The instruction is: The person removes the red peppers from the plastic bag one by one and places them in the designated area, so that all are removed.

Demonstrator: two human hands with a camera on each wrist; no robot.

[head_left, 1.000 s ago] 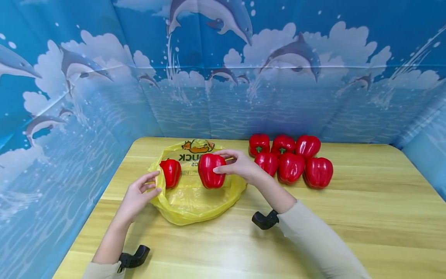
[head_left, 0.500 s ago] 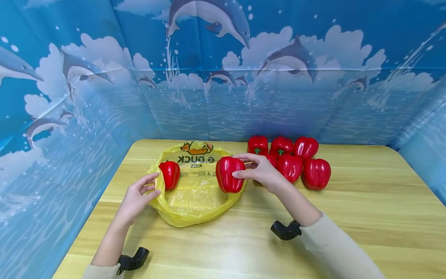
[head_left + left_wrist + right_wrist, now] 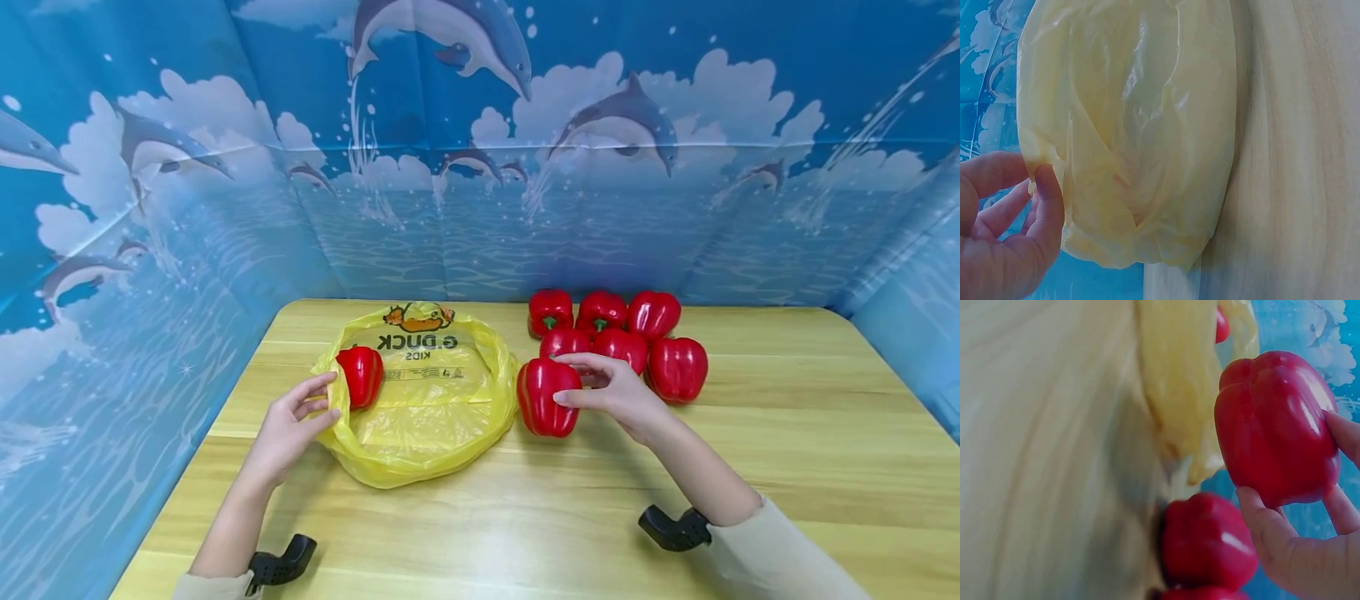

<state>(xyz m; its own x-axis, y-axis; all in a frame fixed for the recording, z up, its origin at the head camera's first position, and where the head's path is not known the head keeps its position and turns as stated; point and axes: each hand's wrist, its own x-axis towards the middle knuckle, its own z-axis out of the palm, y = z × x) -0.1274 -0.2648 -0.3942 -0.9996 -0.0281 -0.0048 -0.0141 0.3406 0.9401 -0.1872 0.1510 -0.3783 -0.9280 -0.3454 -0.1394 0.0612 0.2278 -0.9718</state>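
A yellow plastic bag (image 3: 427, 421) with a duck print lies with its mouth spread wide on the table. My left hand (image 3: 291, 427) pinches the bag's left rim between thumb and fingers, which the left wrist view also shows. Inside, at the left, is one red bell pepper (image 3: 362, 377). My right hand (image 3: 626, 398) grips another red bell pepper (image 3: 548, 397) by its side, just right of the bag's rim. In the right wrist view this held pepper (image 3: 1275, 428) sits between the thumb and fingertips, apart from the pepper (image 3: 1207, 540) below it.
Several more red bell peppers (image 3: 678, 370) stand in two rows at the back right of the wooden table (image 3: 810, 433). A blue dolphin-print cloth (image 3: 480, 225) hangs behind and at both sides. Black wrist cameras (image 3: 675, 528) are strapped to both wrists.
My right hand has carried its bell pepper rightward and a little nearer, from over the bag's mouth to beyond its right rim. My left hand has stayed on the bag's rim.
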